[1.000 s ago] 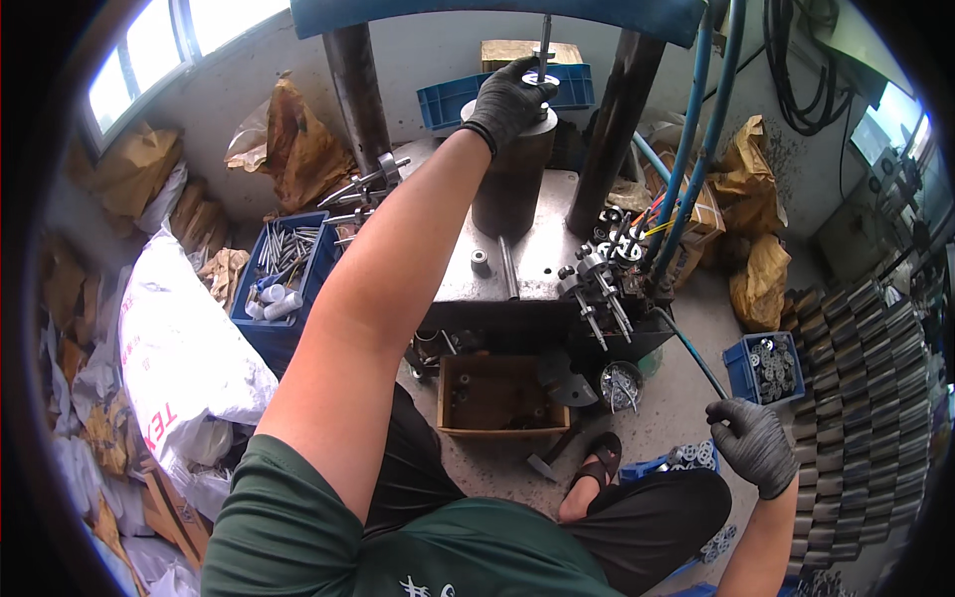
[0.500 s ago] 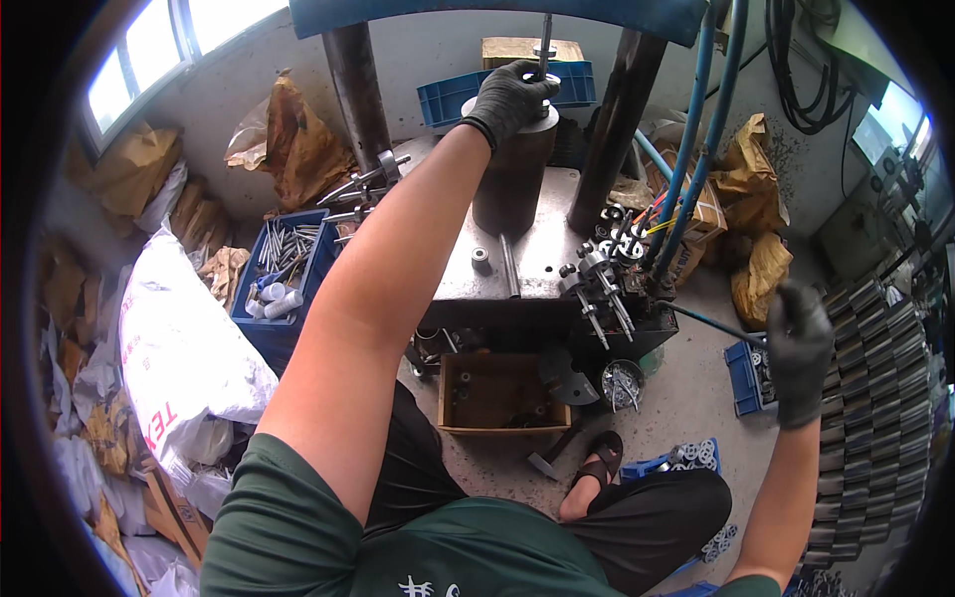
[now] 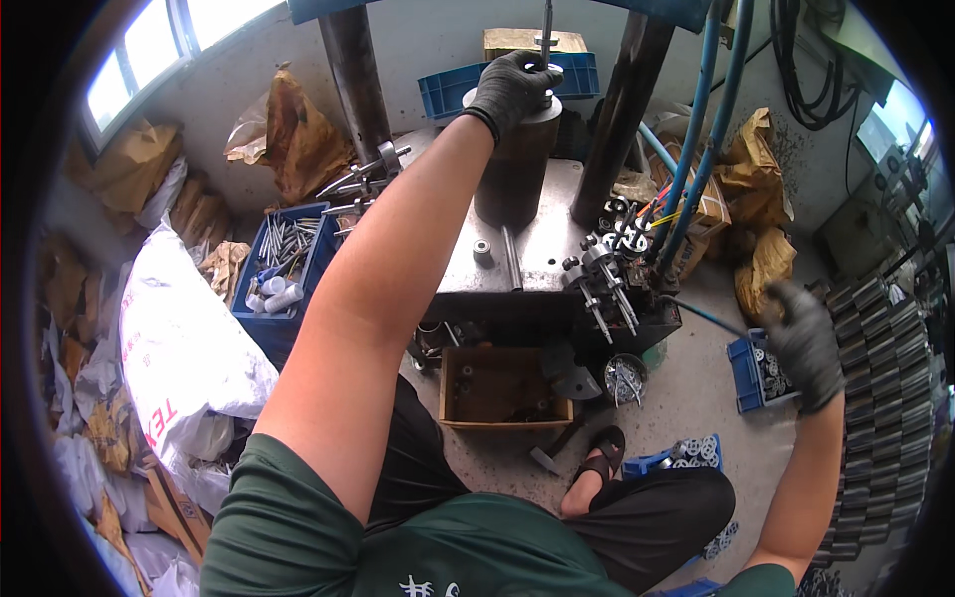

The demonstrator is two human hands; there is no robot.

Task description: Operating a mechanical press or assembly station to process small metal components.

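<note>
Black-grey gloves cover both hands. In the upper centre of the frame, the left hand (image 3: 507, 95) has its fingers bent narrow around a pale metal ring (image 3: 555, 69), and holds it above a dark cylinder (image 3: 514, 184). An upright metal rod (image 3: 546, 22) stands at this ring. At the right of the frame, the right hand (image 3: 806, 350) is blurred, near the end of a thin lever (image 3: 704, 315); I cannot tell if its fingers hold it. Just beside this hand is a blue crate (image 3: 746, 380) with metal parts.

Gloved hands (image 3: 505, 93) (image 3: 806, 350) apart, L fwd
</note>
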